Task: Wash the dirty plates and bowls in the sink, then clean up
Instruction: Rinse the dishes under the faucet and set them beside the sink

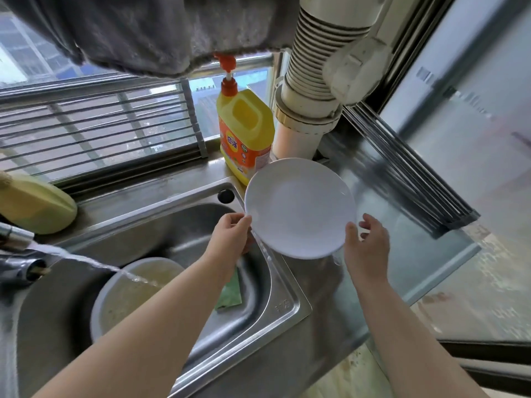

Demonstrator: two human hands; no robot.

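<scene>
Plate (300, 208): white, round, held in the air above the steel counter just right of the sink's right rim; face tilted up toward the camera, far edge raised, near edge lower; no long axis to tell, being round.
Left hand (232, 235): fingers curled, thumb on top, pinching the plate's left edge; sits at the plate's lower left, over the sink's right end.
Right hand (366, 242): thumb pressed on the plate's lower right rim, fingers loosely bent behind and beneath it; grips that edge from the right.
Sink (284, 304): stainless, below and left of the plate.
Bowl (112, 294): pale, in the sink basin, filled with cloudy water; well left of the plate, partly hidden by the left forearm.
Tap (17, 251): at the left edge, running; stream (94, 264) arcing right into the bowl.
Sponge (231, 291): green, in the sink under the left wrist.
Detergent bottle (244, 133): yellow with orange pump, upright on the counter behind the plate, just beside the white pipe (304, 119).
Rack (94, 130): metal bars along the window ledge, far left of the bottle.
Cloth (138, 30): grey, hanging overhead.
</scene>
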